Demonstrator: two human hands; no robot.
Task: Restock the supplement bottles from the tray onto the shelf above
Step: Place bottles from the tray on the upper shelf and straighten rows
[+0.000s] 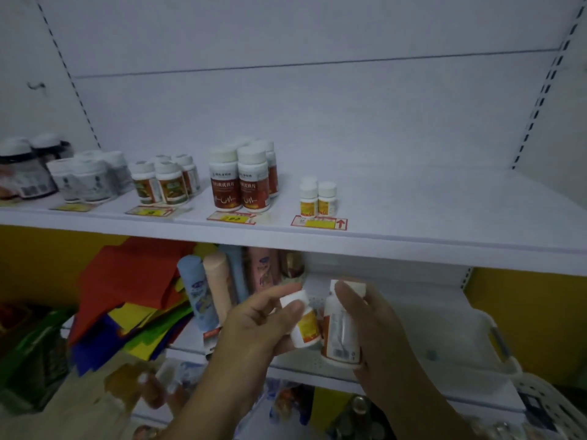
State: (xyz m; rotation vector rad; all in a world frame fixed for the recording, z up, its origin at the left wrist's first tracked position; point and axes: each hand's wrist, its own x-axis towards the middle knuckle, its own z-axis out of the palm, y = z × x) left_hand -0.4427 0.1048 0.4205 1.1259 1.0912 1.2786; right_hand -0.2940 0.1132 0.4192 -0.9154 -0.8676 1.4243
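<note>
My left hand grips a small white bottle with a yellow-orange label, held below the white upper shelf. My right hand grips a second white bottle with a white and orange label, its barcode facing me. The two bottles sit side by side and nearly touch. A translucent white tray rests on the lower shelf behind and to the right of my hands. On the upper shelf stand three matching small bottles behind a red and yellow price tag.
Left of them on the upper shelf stand taller red-label bottles, green-orange-label bottles, white jars and dark jars. The upper shelf's right half is bare. Tubes and coloured paper bags fill the lower left. A white basket sits at lower right.
</note>
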